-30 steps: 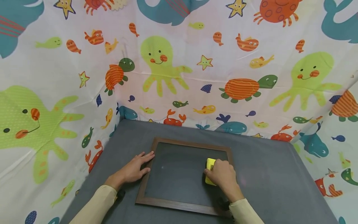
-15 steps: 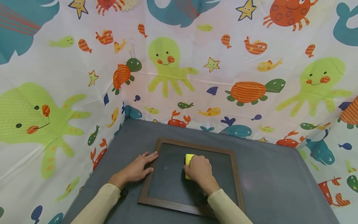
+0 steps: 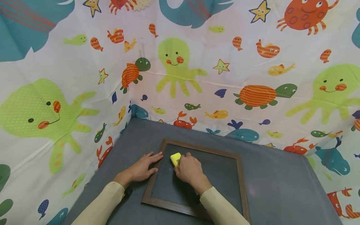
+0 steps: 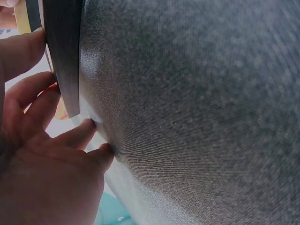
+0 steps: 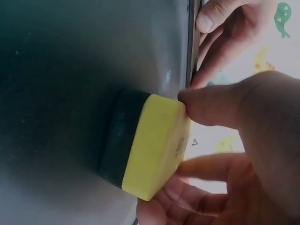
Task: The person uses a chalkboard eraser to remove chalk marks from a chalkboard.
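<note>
One chalkboard [image 3: 213, 175], one eraser [image 3: 175, 158]

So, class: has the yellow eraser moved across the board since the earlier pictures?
Yes. The yellow eraser has slid from the board's right frame edge to near its left edge.

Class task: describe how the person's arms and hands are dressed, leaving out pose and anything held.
Both arms wear long, plain cream-beige sleeves, the left sleeve and the right sleeve, each ending at the wrist. The left hand and right hand are bare, with no gloves or rings visible.
</note>
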{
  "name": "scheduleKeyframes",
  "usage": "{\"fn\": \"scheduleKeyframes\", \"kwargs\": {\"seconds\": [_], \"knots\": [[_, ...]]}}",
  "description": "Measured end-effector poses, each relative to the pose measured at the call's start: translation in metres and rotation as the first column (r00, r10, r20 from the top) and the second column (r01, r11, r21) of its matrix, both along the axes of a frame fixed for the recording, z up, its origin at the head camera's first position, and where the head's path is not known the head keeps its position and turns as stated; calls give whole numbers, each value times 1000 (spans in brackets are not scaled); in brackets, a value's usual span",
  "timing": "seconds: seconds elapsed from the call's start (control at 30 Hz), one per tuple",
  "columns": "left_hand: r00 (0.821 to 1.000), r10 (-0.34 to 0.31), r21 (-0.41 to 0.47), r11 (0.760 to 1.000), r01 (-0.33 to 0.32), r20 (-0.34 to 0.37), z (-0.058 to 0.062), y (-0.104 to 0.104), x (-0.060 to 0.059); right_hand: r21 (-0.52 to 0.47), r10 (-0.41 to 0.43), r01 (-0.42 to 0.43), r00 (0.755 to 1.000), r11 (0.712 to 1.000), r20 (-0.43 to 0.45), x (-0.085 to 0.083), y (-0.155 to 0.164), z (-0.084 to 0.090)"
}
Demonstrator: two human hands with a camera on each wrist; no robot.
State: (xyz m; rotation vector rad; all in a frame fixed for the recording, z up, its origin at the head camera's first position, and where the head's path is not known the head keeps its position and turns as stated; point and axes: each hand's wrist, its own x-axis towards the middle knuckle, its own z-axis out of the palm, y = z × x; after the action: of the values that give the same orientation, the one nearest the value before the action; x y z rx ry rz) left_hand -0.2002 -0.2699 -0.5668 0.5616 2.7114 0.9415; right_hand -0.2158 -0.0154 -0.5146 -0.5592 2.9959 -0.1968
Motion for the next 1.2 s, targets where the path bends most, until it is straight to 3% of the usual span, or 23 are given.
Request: {"fn": "scheduleKeyframes", "kwargs": {"seconds": [0.27, 0.43, 0.93, 1.2], "knots": [[1000, -11, -3, 1000, 11, 3, -1, 0, -4, 100, 168, -170, 985, 980, 30, 3, 2, 8], [1000, -10, 3, 1000, 10, 19, -1, 1, -2, 118, 230, -235, 972, 965, 51, 8, 6, 9], [1000, -1, 13, 1000, 1, 13, 1, 0, 2, 109, 386, -393, 919, 913, 78, 26, 34, 17], [1000, -11, 20, 1000, 11, 14, 0, -1, 3, 44, 392, -397, 915, 917, 94, 35, 51, 16]]}}
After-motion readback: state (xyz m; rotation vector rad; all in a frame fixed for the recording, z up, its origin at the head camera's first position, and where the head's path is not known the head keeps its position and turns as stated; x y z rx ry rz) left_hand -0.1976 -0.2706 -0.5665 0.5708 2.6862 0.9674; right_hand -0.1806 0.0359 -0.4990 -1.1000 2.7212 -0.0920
